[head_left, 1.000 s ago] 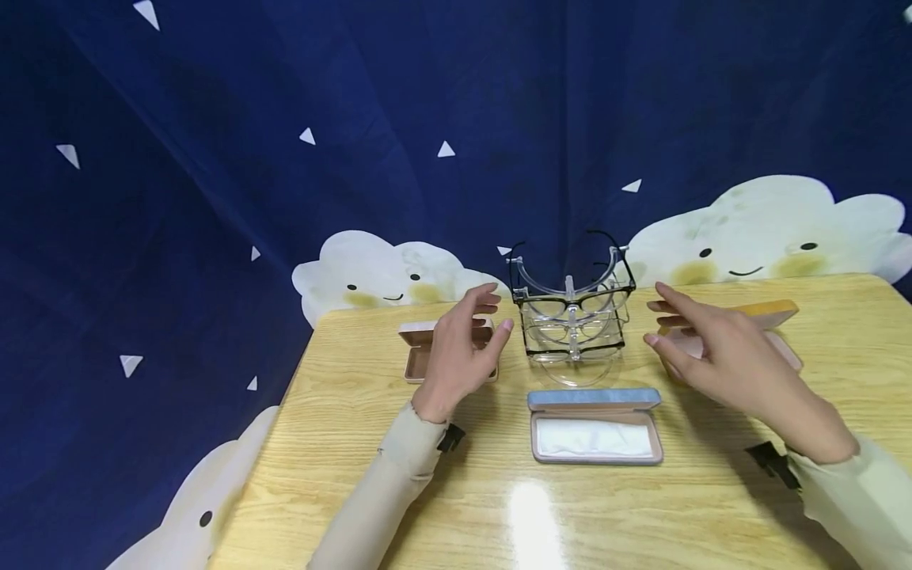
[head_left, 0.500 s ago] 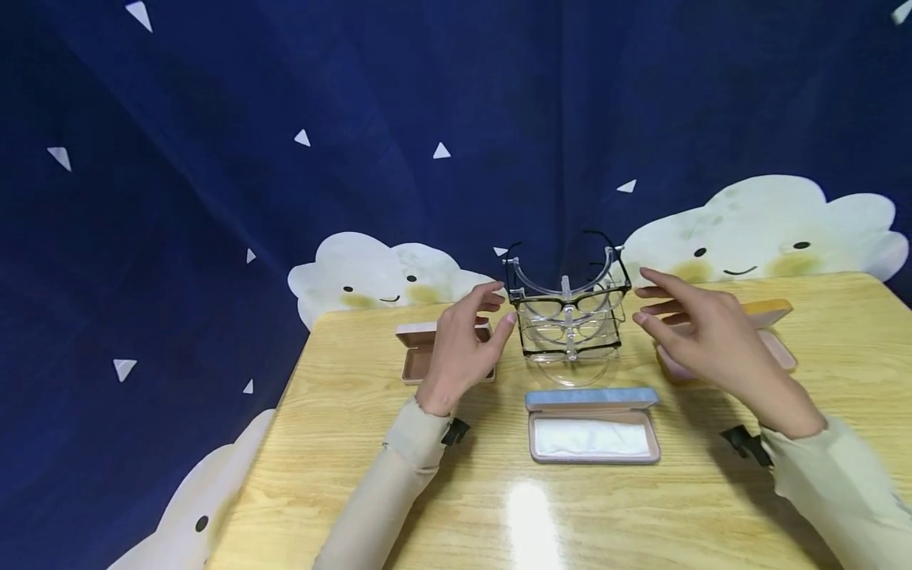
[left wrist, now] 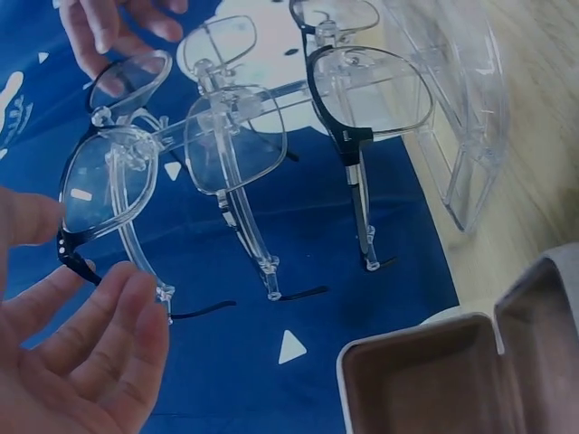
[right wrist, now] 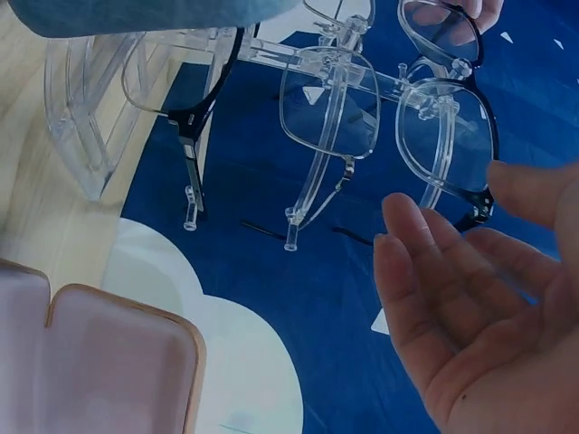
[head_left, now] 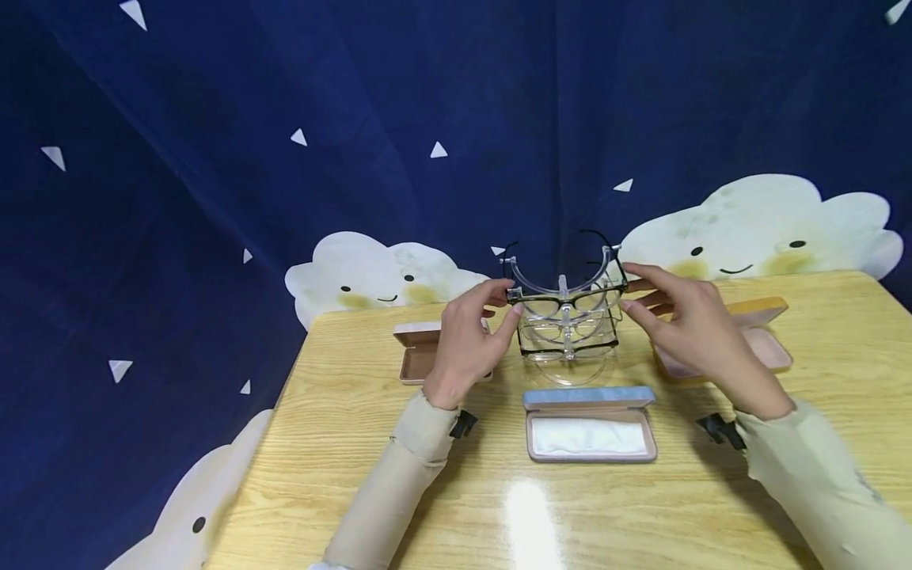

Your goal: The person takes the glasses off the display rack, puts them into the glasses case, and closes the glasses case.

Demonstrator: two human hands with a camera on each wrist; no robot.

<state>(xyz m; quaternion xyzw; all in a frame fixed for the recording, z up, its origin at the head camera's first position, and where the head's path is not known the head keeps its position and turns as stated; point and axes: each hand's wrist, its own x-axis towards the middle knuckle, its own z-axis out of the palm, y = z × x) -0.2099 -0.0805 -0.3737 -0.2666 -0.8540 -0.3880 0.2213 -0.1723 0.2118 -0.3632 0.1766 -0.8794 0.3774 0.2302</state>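
A clear display stand (head_left: pixel 564 285) holds three pairs of eyeglasses, one above another. The top pair of black-rimmed eyeglasses (head_left: pixel 591 301) has my hands at its two front corners. At its left corner my left hand (head_left: pixel 472 332) pinches the frame, thumb in front and index finger behind the hinge. On the other corner my right hand (head_left: pixel 687 324) does likewise; its thumb (right wrist: pixel 529 192) lies against the rim. Below sit a thin-rimmed pair (left wrist: pixel 237 145) and a lower black-topped pair (right wrist: pixel 185 117), both untouched.
An open blue glasses case (head_left: pixel 591 398) with a white cloth (head_left: pixel 587 438) stands in front of the stand. An open brown-lined case (head_left: pixel 416 364) lies left, partly behind my left hand. An open orange case (head_left: pixel 765 313) with pink lining lies right. A blue curtain (head_left: pixel 427 79) hangs behind.
My right hand has moved left from over the orange case to the top eyeglasses. My left hand has shifted slightly right and closed on their left corner. The eyeglasses stay on the stand.
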